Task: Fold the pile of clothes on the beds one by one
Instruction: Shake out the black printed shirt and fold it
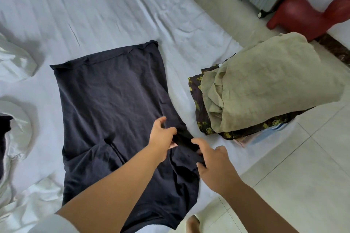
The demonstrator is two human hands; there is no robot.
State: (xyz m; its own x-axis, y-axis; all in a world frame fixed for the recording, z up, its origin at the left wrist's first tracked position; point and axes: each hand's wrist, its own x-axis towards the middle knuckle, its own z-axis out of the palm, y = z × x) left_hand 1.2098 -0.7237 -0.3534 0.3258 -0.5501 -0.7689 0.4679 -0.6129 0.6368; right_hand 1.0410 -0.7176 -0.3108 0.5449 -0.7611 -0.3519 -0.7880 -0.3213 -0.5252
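A dark navy shirt (113, 104) lies spread flat on the white bed sheet (94, 5), reaching away from both hands. The left hand (162, 136) pinches a bunched sleeve at the shirt's right edge. The right hand (214, 164), just beside it, has fingers curled onto the same fold; whether it truly grips is unclear. To the right of the hands, a stack of clothes (265, 85) overhangs the bed edge. Pulling the sleeve unevenly could wrinkle the smoothed body, and a stray elbow could tip the stack to the floor.
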